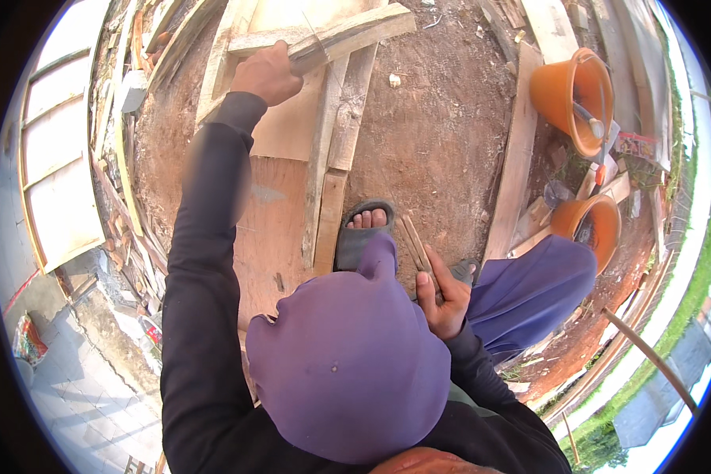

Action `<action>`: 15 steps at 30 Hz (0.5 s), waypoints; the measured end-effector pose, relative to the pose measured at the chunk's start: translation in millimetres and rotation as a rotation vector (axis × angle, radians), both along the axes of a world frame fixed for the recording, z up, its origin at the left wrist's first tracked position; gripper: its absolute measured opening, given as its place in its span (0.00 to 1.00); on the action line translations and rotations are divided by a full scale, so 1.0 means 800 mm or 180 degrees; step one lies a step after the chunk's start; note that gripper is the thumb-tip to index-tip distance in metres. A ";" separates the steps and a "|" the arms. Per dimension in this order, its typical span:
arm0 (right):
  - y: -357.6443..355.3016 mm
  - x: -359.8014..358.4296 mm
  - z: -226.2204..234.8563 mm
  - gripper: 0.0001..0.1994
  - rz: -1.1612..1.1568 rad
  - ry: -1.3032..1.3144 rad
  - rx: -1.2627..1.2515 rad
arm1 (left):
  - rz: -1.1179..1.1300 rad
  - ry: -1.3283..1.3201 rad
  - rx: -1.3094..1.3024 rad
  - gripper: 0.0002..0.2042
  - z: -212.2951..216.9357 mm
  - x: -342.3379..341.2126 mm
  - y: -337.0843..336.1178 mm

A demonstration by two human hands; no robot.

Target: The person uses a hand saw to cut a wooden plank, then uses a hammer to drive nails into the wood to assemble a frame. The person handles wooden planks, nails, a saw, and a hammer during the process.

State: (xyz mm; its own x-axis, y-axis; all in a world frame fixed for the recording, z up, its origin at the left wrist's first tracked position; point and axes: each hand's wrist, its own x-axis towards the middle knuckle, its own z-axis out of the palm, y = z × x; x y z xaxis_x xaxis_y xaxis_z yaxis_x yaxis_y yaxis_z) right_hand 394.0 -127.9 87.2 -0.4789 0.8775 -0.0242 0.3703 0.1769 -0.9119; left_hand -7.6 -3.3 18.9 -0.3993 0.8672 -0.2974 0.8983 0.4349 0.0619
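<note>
At the upper left, my left hand (268, 75) is closed around the near end of a wooden beam (367, 33), which lies slantwise across other timbers. A thin dark line crosses the beam beside my fingers; I cannot make out what it is. Close to my bent knees, my right hand (445, 299) pinches a thin wooden strip (415, 243) between thumb and fingers. Its far end points up toward my sandalled foot (363, 227). Beneath the beam are a plywood sheet (280, 130) and long battens (333, 138).
Two orange buckets (553, 99) (605, 229) stand at the right with tools in or beside them. A long plank (515, 170) lies on the reddish dirt. Scrap wood (130, 225) lines the left, beside a pale framed panel (59, 158). Purple cloth (347, 363) covers my legs.
</note>
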 end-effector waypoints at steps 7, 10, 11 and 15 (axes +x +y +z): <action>0.010 -0.041 0.013 0.21 0.0191 -0.0032 -0.0628 | 0.0332 -0.0105 0.0096 0.20 -0.014 -0.027 0.014; 0.022 0.008 0.037 0.21 -0.0241 -0.0318 -0.1159 | 0.0247 -0.0042 -0.0040 0.20 -0.002 -0.010 0.004; 0.021 0.023 0.041 0.21 -0.0401 -0.0227 -0.1320 | 0.0201 -0.0023 0.0004 0.20 0.001 0.000 0.001; -0.001 0.023 0.059 0.20 -0.0190 -0.0276 -0.0967 | 0.0069 -0.0007 0.0105 0.19 0.003 0.012 -0.005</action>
State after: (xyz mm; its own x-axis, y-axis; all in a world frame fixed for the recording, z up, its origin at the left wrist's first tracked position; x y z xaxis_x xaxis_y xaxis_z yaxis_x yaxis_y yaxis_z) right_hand 412.1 -128.5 134.0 -0.4115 0.8503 -0.3280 0.4505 -0.1231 -0.8842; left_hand 1.6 -6.9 20.9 -0.4177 0.8677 -0.2697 0.8885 0.4521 0.0784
